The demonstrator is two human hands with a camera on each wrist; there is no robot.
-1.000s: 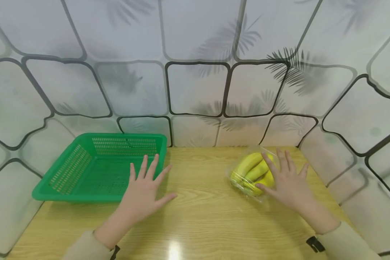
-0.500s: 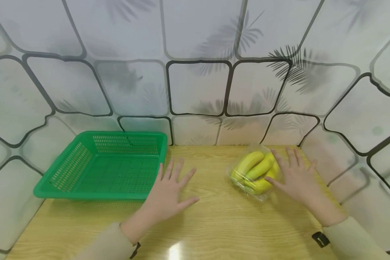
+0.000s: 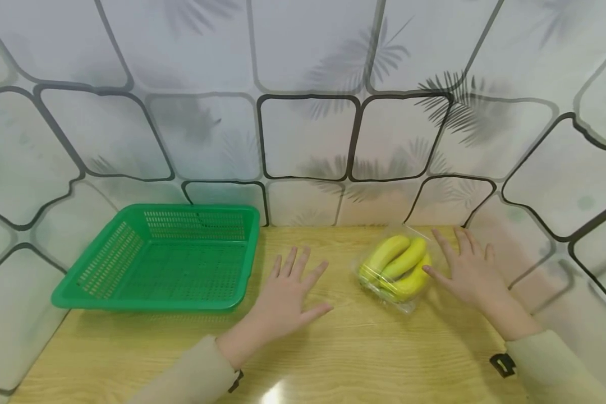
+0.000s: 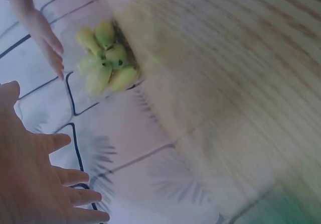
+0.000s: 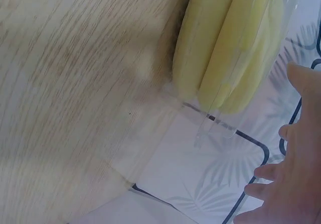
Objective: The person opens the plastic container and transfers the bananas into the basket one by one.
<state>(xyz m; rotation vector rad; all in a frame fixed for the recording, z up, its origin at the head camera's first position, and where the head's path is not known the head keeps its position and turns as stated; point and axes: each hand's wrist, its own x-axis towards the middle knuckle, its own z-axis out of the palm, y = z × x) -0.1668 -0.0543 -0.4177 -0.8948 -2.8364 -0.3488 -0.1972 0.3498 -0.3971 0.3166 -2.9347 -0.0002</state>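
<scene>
A bunch of yellow bananas [image 3: 396, 266] in a clear plastic wrapping lies on the right part of the wooden table [image 3: 333, 359]. My right hand [image 3: 472, 275] is just to its right, fingers spread, thumb and index fingertips close to the wrapping. In the right wrist view the bananas [image 5: 220, 48] stand large at the top, with the right hand [image 5: 293, 158] at the right edge. My left hand [image 3: 283, 300], palm down with fingers spread, holds nothing. It is between the green basket [image 3: 146, 306] and the bananas. The left wrist view shows the left hand [image 4: 40, 169] apart from the bananas [image 4: 108, 58].
The green plastic basket with slotted walls sits on the left of the table and holds nothing visible. Patterned wall covering [image 3: 305, 137] with leaf prints rises behind the table and along both sides.
My left hand has moved right, from in front of the basket toward the bananas. The right hand has shifted slightly right, uncovering more of the bananas. Basket and bananas stay in place.
</scene>
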